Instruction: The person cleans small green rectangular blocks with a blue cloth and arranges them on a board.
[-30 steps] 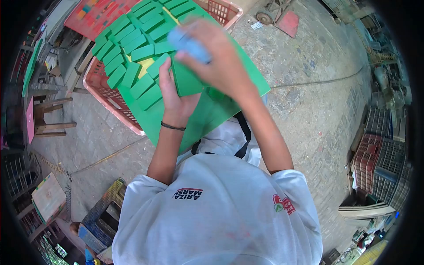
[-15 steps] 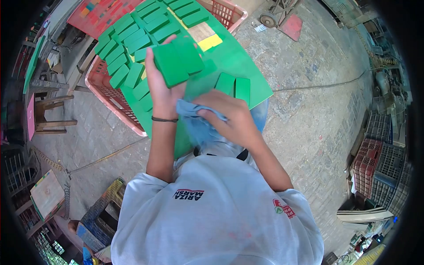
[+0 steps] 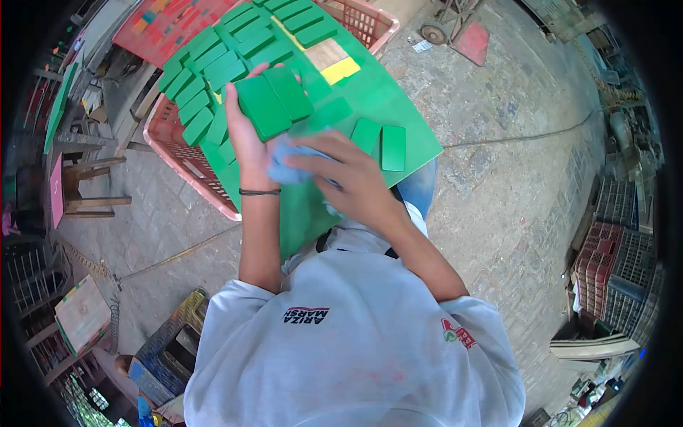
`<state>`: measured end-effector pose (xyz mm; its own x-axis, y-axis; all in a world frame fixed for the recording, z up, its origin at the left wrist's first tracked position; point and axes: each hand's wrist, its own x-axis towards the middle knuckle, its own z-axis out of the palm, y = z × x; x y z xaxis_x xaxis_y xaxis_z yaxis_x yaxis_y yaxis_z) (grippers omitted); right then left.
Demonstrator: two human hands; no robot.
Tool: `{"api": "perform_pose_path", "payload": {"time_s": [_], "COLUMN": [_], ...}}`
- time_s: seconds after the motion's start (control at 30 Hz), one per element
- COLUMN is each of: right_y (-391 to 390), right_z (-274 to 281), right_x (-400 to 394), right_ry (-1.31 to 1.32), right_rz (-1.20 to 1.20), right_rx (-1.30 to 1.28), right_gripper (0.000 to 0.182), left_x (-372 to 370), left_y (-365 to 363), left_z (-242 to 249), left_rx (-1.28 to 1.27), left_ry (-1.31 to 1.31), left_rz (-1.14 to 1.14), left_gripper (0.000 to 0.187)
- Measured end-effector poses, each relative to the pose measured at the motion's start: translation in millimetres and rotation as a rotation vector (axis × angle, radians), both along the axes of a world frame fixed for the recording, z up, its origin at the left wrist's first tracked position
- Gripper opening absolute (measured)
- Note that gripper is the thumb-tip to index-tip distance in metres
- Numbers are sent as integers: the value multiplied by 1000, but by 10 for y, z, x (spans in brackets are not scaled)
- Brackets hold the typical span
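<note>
Two flat green blocks [image 3: 262,107] lie side by side in my left hand [image 3: 245,135], whose fingers wrap round them from beneath. A light blue cloth [image 3: 288,165], blurred by motion, is bunched in my right hand [image 3: 359,178], just below the blocks' near edge. Under both hands is a green board [image 3: 405,99] with a yellow patch [image 3: 340,70]. Rows of similar green blocks [image 3: 224,67] cover its far left part. Another pair of green blocks [image 3: 393,148] rests near its right edge.
A pink plastic crate [image 3: 186,165] sits beneath the board. Beyond it is a red paint-marked panel [image 3: 163,30]. A wooden stool [image 3: 92,196] stands at left, and stacked crates [image 3: 626,263] at right. A cable [image 3: 523,139] runs across the stone floor.
My right hand has moved up and left with the cloth, closer to the blocks. My left hand has shifted slightly left and down, still holding the two blocks.
</note>
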<state>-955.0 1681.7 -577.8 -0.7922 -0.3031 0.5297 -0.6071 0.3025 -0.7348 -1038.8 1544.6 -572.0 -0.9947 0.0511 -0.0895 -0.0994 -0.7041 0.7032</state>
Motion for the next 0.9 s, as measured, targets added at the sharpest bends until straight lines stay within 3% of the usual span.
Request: {"api": "perform_pose_path", "payload": {"time_s": [0.03, 0.1, 0.13, 0.2, 0.23, 0.3, 0.43, 0.5, 0.57, 0.63, 0.67, 0.73, 0.83, 0.9], "right_y": [111, 293, 315, 325, 209, -55, -56, 172, 274, 384, 317, 14, -227, -153], "right_z": [86, 324, 387, 465, 365, 5, 17, 115, 344, 564, 493, 227, 55, 65], "right_x": [-20, -52, -182, -584, -586, -584, -51, 63, -16, -327, -430, -586, -313, -66], "right_ry": [5, -5, -16, 301, 306, 215, 66, 16, -35, 181, 185, 245, 209, 106], "right_rz": [9, -245, -258, -405, -425, -307, -163, -64, 18, -298, -311, -174, -219, -107], "right_rx": [-3, -122, -121, -142, -136, -33, 53, 18, 0, -121, -115, 62, -4, -3], "right_gripper": [35, 39, 39, 40, 40, 40, 43, 42, 42, 41, 41, 39, 38, 39], "left_x": [-11, 51, 117, 165, 147, 102, 75, 47, 53, 52, 79, 191, 106, 108], "left_y": [-22, -30, 10, 150, 212, 279, -38, -104, -146, -111, -15, 236, 95, -21], "left_z": [54, 109, 120, 155, 151, 126, 8, 44, 16, -33, -18, 157, -37, -113], "left_rx": [-3, 66, 66, 103, 107, -32, 39, 219, 196, 700, 706, 155, 156, 182], "left_ry": [5, 54, 41, 66, 68, 7, 19, 52, 92, 196, 194, -35, -17, 6], "left_rz": [9, -29, -41, -156, -177, 25, -22, -77, -127, -541, -555, -65, -98, -132], "left_gripper": [60, 61, 61, 59, 59, 59, 57, 56, 56, 57, 57, 57, 55, 54]}}
